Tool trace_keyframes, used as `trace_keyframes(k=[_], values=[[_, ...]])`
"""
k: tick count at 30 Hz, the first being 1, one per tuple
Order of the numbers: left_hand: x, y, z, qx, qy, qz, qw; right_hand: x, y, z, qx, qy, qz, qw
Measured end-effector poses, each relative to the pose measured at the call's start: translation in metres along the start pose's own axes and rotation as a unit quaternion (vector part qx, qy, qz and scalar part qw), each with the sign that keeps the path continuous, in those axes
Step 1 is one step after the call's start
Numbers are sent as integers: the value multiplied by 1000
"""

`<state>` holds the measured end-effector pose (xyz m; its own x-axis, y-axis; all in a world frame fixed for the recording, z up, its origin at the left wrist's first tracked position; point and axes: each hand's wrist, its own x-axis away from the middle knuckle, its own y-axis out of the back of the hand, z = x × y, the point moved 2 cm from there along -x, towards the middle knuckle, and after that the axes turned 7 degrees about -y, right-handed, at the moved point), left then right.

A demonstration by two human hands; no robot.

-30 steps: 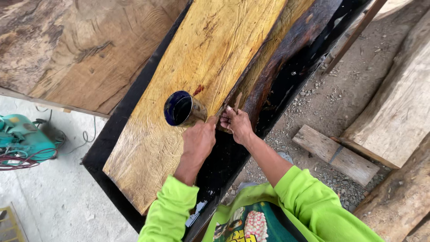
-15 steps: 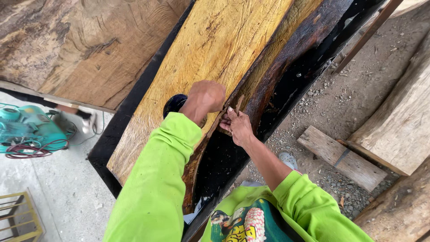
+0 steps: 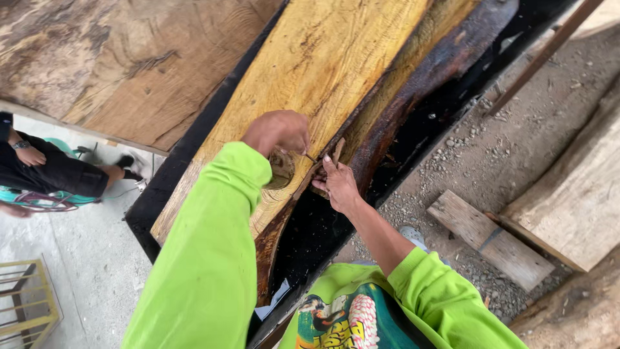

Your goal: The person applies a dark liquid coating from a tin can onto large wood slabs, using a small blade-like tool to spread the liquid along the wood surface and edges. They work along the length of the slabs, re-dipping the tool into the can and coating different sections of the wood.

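**Ana:** Yellow wood is under both hands. The left hand (image 3: 278, 132) is clenched into a fist on the long yellow wooden slab (image 3: 323, 58), and what it grips is hidden. The right hand (image 3: 339, 186) lies just below it with its fingers stretched onto the slab's dark brown bark edge (image 3: 420, 90).

**Ben:** Is the right one holding anything?

**Ana:** A short brown sliver (image 3: 338, 151) stands up at its fingertips, but I cannot tell whether it is pinched. A round tan rim (image 3: 282, 170) shows under the left wrist.

**Ben:** What has changed?

**Ana:** A second ago the left hand held a dark blue can, mouth up, beside the right hand. Now the arm has swung across and no blue shows. I judge the work has closed in on the seam between the yellow face and the bark.

**Ben:** Which way does the slab run?

**Ana:** Its long axis goes from lower left to upper right, with the bark edge on the right. It lies on a black desk (image 3: 174, 168).

**Ben:** And around that?

**Ana:** Grey gravel (image 3: 465, 161) and a grey plank (image 3: 491, 239) are to the right. A seated person in black (image 3: 58, 171) is on the left.
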<state>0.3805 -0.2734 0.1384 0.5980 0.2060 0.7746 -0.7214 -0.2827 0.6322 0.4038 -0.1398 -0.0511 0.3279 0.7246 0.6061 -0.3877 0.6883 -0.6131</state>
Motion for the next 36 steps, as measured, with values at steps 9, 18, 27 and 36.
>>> trace_keyframes(k=[9, 18, 27, 36], values=[[22, -7, -27, -59, -12, -38, 997, -17, 10, -15, -19, 6, 13, 1000], [-8, 4, 6, -1, 16, 14, 1000, -5, -5, -6, 31, 7, -14, 999], [3, 30, 8, 135, 24, 68, 988, 10, -17, 4, 92, 11, -98, 991], [6, -25, -21, -119, -32, -59, 991, 20, -21, 12, 79, 76, -96, 989]])
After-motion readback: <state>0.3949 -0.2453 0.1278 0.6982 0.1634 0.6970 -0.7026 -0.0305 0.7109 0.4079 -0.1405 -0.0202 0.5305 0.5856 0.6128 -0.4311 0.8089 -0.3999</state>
